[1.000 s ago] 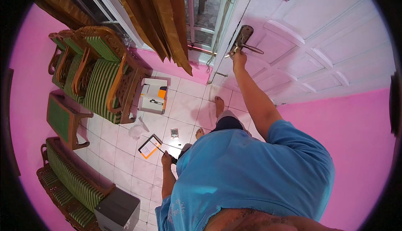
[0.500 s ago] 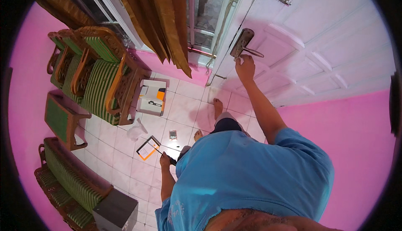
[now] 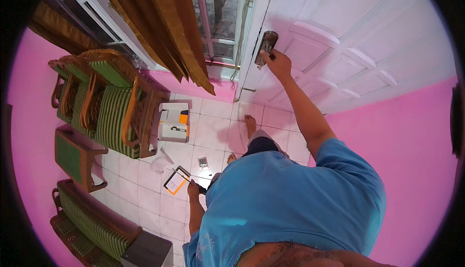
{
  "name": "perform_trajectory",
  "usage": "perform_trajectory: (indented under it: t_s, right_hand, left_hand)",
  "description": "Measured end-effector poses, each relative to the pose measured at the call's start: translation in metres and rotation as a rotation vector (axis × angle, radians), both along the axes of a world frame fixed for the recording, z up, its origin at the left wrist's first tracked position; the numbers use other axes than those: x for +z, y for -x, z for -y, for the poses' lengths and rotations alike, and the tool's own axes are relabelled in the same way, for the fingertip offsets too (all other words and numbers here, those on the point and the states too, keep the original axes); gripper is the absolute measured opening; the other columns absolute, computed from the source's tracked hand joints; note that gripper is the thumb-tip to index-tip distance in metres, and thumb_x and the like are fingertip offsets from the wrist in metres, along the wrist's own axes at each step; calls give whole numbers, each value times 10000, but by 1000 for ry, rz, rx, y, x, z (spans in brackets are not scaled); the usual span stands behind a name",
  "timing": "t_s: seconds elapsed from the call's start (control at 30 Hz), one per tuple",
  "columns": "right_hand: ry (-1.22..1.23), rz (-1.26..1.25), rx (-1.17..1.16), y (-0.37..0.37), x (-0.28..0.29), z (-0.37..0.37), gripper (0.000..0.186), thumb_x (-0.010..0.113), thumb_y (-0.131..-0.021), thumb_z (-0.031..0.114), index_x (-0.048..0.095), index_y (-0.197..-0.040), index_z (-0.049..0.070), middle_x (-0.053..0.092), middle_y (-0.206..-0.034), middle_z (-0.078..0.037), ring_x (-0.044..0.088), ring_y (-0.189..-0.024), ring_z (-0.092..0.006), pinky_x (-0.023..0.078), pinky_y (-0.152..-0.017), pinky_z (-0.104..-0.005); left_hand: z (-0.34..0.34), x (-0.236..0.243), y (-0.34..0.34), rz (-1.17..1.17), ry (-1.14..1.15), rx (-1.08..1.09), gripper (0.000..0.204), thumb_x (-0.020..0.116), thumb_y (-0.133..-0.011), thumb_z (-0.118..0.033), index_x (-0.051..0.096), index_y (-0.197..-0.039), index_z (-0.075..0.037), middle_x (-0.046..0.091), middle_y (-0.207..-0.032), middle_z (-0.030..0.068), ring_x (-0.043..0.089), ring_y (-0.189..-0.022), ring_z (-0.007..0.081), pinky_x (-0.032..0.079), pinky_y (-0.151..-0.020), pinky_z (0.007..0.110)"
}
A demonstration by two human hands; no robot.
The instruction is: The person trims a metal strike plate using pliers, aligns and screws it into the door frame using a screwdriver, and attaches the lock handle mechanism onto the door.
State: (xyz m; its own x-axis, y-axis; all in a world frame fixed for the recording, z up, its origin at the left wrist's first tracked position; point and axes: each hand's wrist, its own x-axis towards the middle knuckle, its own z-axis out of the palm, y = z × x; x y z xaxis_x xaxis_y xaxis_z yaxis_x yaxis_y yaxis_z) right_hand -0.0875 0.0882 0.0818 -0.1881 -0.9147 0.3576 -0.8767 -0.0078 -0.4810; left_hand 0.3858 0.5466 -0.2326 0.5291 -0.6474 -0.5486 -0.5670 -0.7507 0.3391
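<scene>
My right hand (image 3: 279, 65) is closed around the lever of the door handle, against its brown metal plate (image 3: 269, 40) on the white door (image 3: 334, 39). The fingers cover most of the lever. Low by my left side, my left hand (image 3: 193, 188) is closed on a screwdriver (image 3: 202, 189) with a dark handle and a thin shaft pointing away to the left. Below that shaft on the floor lies an orange, white and black booklet or card (image 3: 175, 182). A small clear packet (image 3: 203, 162) lies beside it.
An open white box (image 3: 174, 132) with orange and black parts sits on the tiles near a carved wooden chair (image 3: 114, 109). A crumpled plastic bag (image 3: 161, 162), a green-topped table (image 3: 69, 156) and a striped sofa (image 3: 92, 218) are at the left. Brown curtains (image 3: 155, 20) hang by the window.
My right hand has moved from beneath the handle plate up onto the lever and closed round it. My left hand still holds the screwdriver low. The view has shifted slightly.
</scene>
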Motion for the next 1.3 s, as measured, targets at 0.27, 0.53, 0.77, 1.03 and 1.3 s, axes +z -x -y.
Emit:
perform_trajectory:
  t_s: [0.27, 0.53, 0.77, 1.03, 1.3]
  right_hand:
    - [-55, 81, 71, 13, 18, -6, 565, 492, -906, 598, 713, -867, 79, 678, -732, -136, 670, -736, -321, 521, -672, -419]
    - [-297, -264, 97, 5, 22, 9, 575, 390, -966, 560, 665, -892, 60, 692, -839, -177, 666, -829, -359, 513, -707, -473]
    - [-296, -296, 111, 5, 32, 3, 563, 401, -965, 562, 657, -896, 66, 690, -833, -168, 664, -810, -351, 506, -709, -469]
    - [-279, -312, 130, 0, 35, 0, 545, 400, -962, 536, 672, -944, 64, 697, -836, -157, 675, -806, -337, 520, -682, -458]
    - [-236, -338, 98, 6, 23, 4, 550, 411, -964, 541, 662, -898, 56, 693, -829, -184, 667, -779, -369, 514, -675, -480]
  left_hand:
    - [27, 21, 13, -141, -25, -14, 684, 264, -1006, -512, 673, -894, 25, 687, -856, 238, 649, -867, 427, 492, -829, 498]
    - [11, -17, 5, -158, -52, 18, 663, 277, -1005, -494, 666, -949, 41, 680, -952, 265, 625, -958, 458, 468, -878, 518]
    - [16, 11, 16, -154, -32, 29, 679, 271, -1004, -509, 669, -941, 38, 684, -928, 257, 640, -936, 438, 480, -864, 505]
    - [-5, -7, 19, -173, -56, 100, 677, 304, -994, -519, 682, -915, 38, 684, -890, 263, 646, -905, 443, 493, -840, 506]
    - [-5, -12, 34, -96, -15, -28, 618, 279, -1019, -453, 633, -1009, 53, 664, -991, 282, 624, -945, 459, 484, -870, 505]
